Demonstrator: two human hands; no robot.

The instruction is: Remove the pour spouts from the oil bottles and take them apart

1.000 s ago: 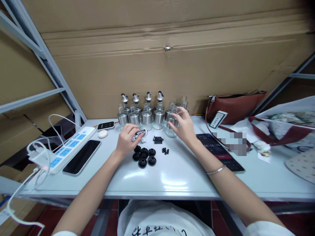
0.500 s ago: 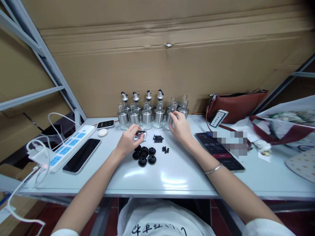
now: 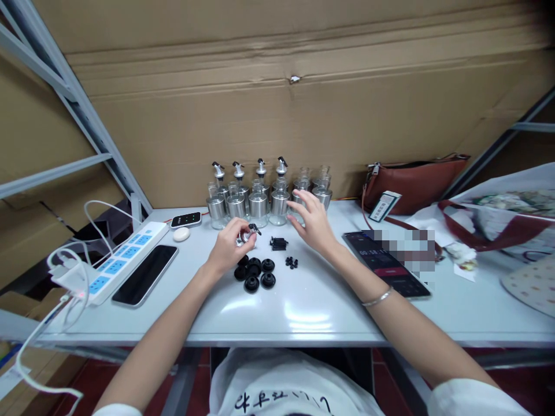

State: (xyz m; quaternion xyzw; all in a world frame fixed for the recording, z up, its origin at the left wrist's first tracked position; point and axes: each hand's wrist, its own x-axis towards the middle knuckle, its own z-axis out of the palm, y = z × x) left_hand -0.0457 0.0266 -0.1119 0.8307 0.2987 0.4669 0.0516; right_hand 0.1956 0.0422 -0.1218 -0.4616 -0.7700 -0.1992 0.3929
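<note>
My left hand (image 3: pixel 228 245) grips a silver pourer spout with a black flap (image 3: pixel 254 229) between thumb and fingers, low over the table. My right hand (image 3: pixel 315 224) hovers with spread fingers, holding nothing, in front of the glass bottles with steel sleeves (image 3: pixel 258 205). Several bottles in the back row carry silver pourer tops (image 3: pixel 261 167); the front row has bare necks. Below my left hand lie several round black stoppers (image 3: pixel 254 268). Between the hands are a small pile of thin black pieces (image 3: pixel 278 243) and a few tiny black caps (image 3: pixel 292 263).
On the left lie a white power strip (image 3: pixel 119 263), a black phone (image 3: pixel 145 275), a small device with green lights (image 3: pixel 186 219) and a white round case (image 3: pixel 181 234). To the right are a phone showing a timer (image 3: pixel 381 254) and a brown bag (image 3: pixel 418 185). Cardboard (image 3: pixel 260 110) stands behind.
My right hand has drawn back slightly from the front bottles and its fingers have spread. In my left hand the spout has turned, so its black flap now points up and to the right.
</note>
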